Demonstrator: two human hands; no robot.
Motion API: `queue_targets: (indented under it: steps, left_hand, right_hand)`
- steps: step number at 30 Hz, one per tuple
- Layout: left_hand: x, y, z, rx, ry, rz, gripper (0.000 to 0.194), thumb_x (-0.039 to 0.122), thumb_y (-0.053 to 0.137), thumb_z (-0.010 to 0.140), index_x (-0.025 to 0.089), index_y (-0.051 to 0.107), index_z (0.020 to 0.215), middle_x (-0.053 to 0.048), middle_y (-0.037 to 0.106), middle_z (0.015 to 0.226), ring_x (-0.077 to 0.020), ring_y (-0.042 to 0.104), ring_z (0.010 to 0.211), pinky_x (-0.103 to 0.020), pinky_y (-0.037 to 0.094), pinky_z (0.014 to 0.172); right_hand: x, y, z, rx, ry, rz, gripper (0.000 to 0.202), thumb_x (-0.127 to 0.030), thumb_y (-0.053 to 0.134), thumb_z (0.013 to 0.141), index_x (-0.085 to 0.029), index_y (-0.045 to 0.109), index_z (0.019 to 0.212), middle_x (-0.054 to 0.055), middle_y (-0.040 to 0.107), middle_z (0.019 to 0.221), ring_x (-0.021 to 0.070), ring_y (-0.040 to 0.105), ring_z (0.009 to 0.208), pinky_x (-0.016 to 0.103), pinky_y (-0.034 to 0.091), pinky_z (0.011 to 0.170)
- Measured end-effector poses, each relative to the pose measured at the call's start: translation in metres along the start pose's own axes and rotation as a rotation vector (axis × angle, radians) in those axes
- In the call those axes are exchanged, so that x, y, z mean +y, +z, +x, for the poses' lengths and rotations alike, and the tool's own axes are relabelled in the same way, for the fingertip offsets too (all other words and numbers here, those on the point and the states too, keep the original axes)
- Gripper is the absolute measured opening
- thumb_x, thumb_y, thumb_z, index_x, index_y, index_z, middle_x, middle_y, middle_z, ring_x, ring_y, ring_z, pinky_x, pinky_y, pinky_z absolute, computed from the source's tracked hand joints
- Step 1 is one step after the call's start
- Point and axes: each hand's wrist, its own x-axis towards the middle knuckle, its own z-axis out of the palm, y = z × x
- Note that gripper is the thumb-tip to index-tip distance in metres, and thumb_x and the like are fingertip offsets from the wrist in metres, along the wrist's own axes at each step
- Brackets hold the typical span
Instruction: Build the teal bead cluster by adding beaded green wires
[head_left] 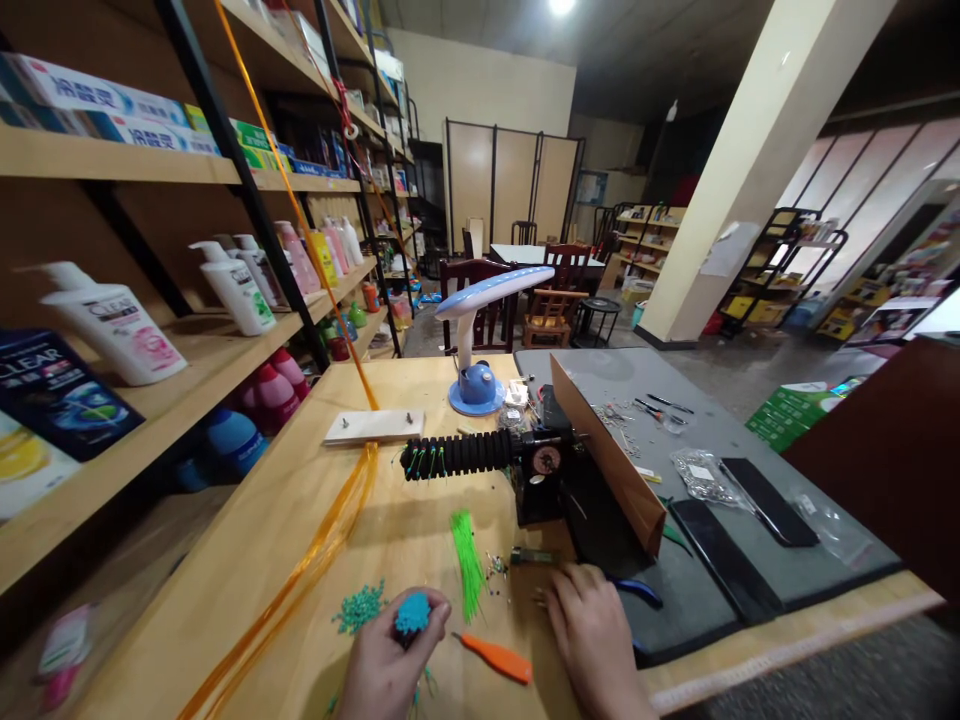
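My left hand (394, 655) is closed around a small dark round piece with a bumpy turquoise top (412, 612). Beside it lies a scattered heap of turquoise beads (360, 606). My right hand (592, 630) rests low over the table, fingers bent down; whether something is between the fingertips I cannot make out. Just beyond those fingers is a small dark-and-clear lighter-like object (531, 556). Between my hands lies an orange-handled tool with a thin tip (495, 657). Bright green strands (468, 565) lie in a bundle farther up, with small mixed beads (495, 566) beside them.
A black ridged roller (465, 455) on a small machine (544, 470) stands ahead. Orange cords (322, 535) run down past a pale plate (375, 427). A blue lamp (477, 388), an upright brown board (611, 460), pliers (637, 590) and a phone (724, 560) are around. Shelves (172, 375) flank the left.
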Motion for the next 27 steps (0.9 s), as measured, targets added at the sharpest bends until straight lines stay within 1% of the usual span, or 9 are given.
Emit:
queue_targets:
  steps: [3, 5, 8, 11, 12, 15, 18, 21, 27]
  left_hand:
    - [0.004, 0.001, 0.000, 0.029, 0.019, 0.013, 0.033, 0.051, 0.071, 0.077, 0.019, 0.070, 0.069, 0.001, 0.062, 0.058, -0.0179, 0.059, 0.056, -0.025, 0.048, 0.055]
    - [0.004, 0.001, 0.001, 0.027, 0.041, 0.029, 0.032, 0.049, 0.072, 0.077, 0.018, 0.070, 0.070, 0.001, 0.062, 0.058, -0.0174, 0.059, 0.055, -0.024, 0.048, 0.054]
    - [0.005, -0.001, 0.003, 0.010, 0.080, 0.046, 0.030, 0.047, 0.070, 0.079, 0.018, 0.071, 0.071, 0.000, 0.063, 0.058, -0.0172, 0.059, 0.055, -0.024, 0.048, 0.053]
    - [0.006, -0.003, 0.006, 0.010, 0.129, 0.075, 0.028, 0.043, 0.067, 0.083, 0.018, 0.071, 0.072, 0.000, 0.065, 0.060, -0.0173, 0.061, 0.055, -0.024, 0.049, 0.053]
    - [0.007, -0.003, 0.007, 0.006, 0.149, 0.090, 0.027, 0.042, 0.067, 0.083, 0.018, 0.071, 0.073, -0.001, 0.066, 0.061, -0.0175, 0.062, 0.056, -0.024, 0.049, 0.054]
    - [0.010, -0.002, 0.010, -0.029, 0.225, 0.160, 0.024, 0.039, 0.065, 0.086, 0.018, 0.071, 0.075, -0.002, 0.070, 0.065, -0.0177, 0.065, 0.059, -0.023, 0.051, 0.057]
    - [0.010, -0.002, 0.011, -0.062, 0.318, 0.249, 0.021, 0.034, 0.061, 0.090, 0.019, 0.070, 0.077, -0.002, 0.071, 0.067, -0.0177, 0.067, 0.061, -0.024, 0.051, 0.059]
    - [0.008, -0.005, 0.010, -0.086, 0.391, 0.310, 0.018, 0.030, 0.060, 0.091, 0.019, 0.070, 0.081, -0.003, 0.074, 0.071, -0.0185, 0.069, 0.064, -0.024, 0.053, 0.062]
    - [0.002, -0.008, 0.010, -0.082, 0.485, 0.387, 0.015, 0.029, 0.062, 0.091, 0.019, 0.073, 0.087, -0.005, 0.075, 0.074, -0.0192, 0.072, 0.067, -0.025, 0.055, 0.063]
  right_hand:
    - [-0.007, 0.008, 0.027, -0.096, 0.012, 0.059, 0.029, -0.009, 0.057, 0.085, -0.021, 0.070, 0.108, 0.009, 0.072, 0.113, 0.0283, 0.058, 0.108, 0.037, 0.041, 0.089]
    - [-0.007, 0.017, 0.045, -0.181, 0.047, 0.110, 0.031, -0.006, 0.057, 0.081, -0.021, 0.072, 0.103, 0.009, 0.072, 0.114, 0.0302, 0.058, 0.110, 0.039, 0.042, 0.088]
    - [-0.004, 0.025, 0.061, -0.236, 0.095, 0.179, 0.026, -0.006, 0.053, 0.080, -0.018, 0.072, 0.092, 0.012, 0.074, 0.102, 0.0306, 0.061, 0.100, 0.039, 0.044, 0.084]
    - [-0.010, 0.021, 0.061, -0.218, 0.127, 0.261, 0.025, -0.013, 0.048, 0.084, -0.016, 0.067, 0.100, 0.010, 0.072, 0.089, 0.0250, 0.064, 0.085, 0.033, 0.046, 0.075]
    - [-0.016, 0.019, 0.058, -0.217, 0.156, 0.343, 0.024, -0.017, 0.046, 0.087, -0.016, 0.065, 0.103, 0.008, 0.070, 0.083, 0.0217, 0.063, 0.078, 0.030, 0.046, 0.070]
    - [-0.046, 0.018, 0.047, -0.264, 0.400, 1.014, 0.025, -0.039, 0.046, 0.092, -0.019, 0.061, 0.087, 0.000, 0.060, 0.070, 0.0150, 0.055, 0.062, 0.024, 0.041, 0.058]
    - [-0.076, 0.025, 0.041, -0.378, 0.653, 1.386, 0.060, -0.071, 0.040, 0.087, -0.019, 0.053, 0.060, -0.003, 0.044, 0.051, 0.0104, 0.039, 0.045, 0.022, 0.028, 0.045]
    - [-0.093, 0.033, 0.041, -0.414, 0.762, 1.422, 0.072, -0.083, 0.037, 0.081, -0.020, 0.047, 0.047, -0.005, 0.035, 0.041, 0.0089, 0.030, 0.040, 0.024, 0.021, 0.043]
    - [-0.097, 0.034, 0.043, -0.353, 0.786, 1.378, 0.058, -0.069, 0.047, 0.084, -0.023, 0.047, 0.048, -0.003, 0.042, 0.044, 0.0119, 0.038, 0.043, 0.025, 0.030, 0.045]
